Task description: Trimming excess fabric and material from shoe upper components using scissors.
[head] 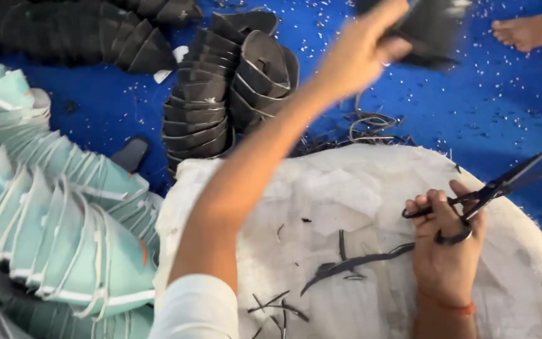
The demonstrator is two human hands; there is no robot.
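left hand (362, 53): stretched way out over the blue floor (503, 107), closed around a dark shoe piece (431, 28), pretty blurry so can't say much about the piece itself
right hand (446, 242): fingers through the loops of black scissors (481, 198), gripping them, blades pointing up and right
work surface: lumpy white sack (359, 201) under the right hand, with thin dark trimmings (346, 267) lying on it
dark stacks: nested black shoe uppers (221, 94) piled on the floor just past the sack
mint stacks: long rows of pale green uppers (51, 213) on the left
far corner: someone else's bare foot (528, 31), top right
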